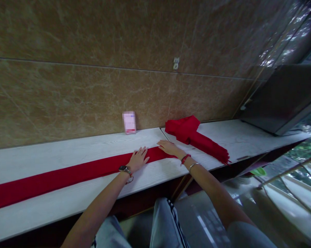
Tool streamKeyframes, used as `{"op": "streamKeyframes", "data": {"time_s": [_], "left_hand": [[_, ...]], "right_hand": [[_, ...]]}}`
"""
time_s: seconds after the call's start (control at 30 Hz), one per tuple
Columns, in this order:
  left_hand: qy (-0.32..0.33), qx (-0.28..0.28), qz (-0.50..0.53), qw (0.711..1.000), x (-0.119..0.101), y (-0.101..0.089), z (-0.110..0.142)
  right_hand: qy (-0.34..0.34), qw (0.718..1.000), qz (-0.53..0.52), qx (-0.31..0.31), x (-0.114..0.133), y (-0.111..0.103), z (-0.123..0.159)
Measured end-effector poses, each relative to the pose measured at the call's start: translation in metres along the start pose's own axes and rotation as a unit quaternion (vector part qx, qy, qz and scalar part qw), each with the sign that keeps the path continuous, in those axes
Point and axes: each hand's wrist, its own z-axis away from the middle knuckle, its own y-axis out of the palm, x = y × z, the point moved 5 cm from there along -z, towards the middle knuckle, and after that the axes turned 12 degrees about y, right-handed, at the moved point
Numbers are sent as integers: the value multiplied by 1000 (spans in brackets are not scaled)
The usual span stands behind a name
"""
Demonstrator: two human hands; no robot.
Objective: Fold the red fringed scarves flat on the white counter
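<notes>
A long red scarf [67,176] lies flat along the white wood-grain counter [145,175], running out of view at the left. My left hand [138,159] rests on it with the fingers spread. Farther right, my right hand [168,148] lies over the strip near its right end, fingers stretched out and palm down. A second red scarf [187,131], bunched and folded over itself with a fringed end, sits just beyond my right hand. Neither hand is closed around anything.
A small pinkish card or packet [129,123], blurred, leans on the brown tiled wall [93,96]. A dark appliance-like box [281,96] stands at the counter's right end. A light green item [258,171] is low at the right, near a railing [289,174].
</notes>
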Motion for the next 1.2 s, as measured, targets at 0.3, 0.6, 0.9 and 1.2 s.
{"op": "streamKeyframes", "data": {"time_s": [0.3,0.6,0.9,1.2], "left_hand": [[-12,-6,-2,1000,3,14,0],[-14,-3,3,1000,0,14,-3],[-86,21,-37,995,41,-1,65],[-243,65,-72,965,101,-35,191]], "right_hand": [[66,993,86,41,-57,-2,12],[0,1000,13,-14,26,-7,7],[-40,999,-15,24,34,25,26],[-138,988,-61,38,136,7,-1]]}}
